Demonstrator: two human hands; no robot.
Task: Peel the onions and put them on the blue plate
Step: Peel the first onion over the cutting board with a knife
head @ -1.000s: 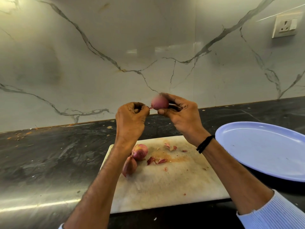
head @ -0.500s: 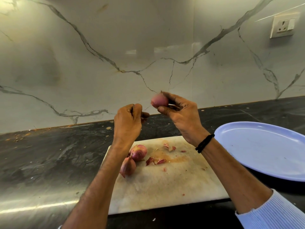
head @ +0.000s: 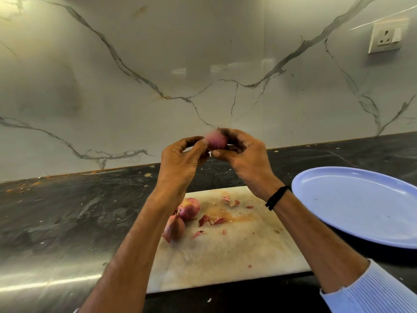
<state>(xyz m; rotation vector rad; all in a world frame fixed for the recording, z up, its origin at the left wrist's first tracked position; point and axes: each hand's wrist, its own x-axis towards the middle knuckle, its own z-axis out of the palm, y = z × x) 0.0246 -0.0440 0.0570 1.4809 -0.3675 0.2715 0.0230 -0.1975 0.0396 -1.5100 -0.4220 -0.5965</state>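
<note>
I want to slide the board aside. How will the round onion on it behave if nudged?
It would probably roll: the round onion looks nearly spherical and lies loose on the flat board. The pointed onion beside it seems to touch it, so it likely blocks that side. Its small size suggests it is light.

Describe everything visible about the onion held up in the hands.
The onion is small, rounded and pinkish-purple, with a smooth, slightly glossy surface; its upper left edge is blurred. It is held in the air above the far edge of the white cutting board, in front of the marble wall. The right hand grips its right side with curled fingers and the thumb beneath. The left hand pinches at its left side. Whether any dry skin remains on it cannot be told.
</note>
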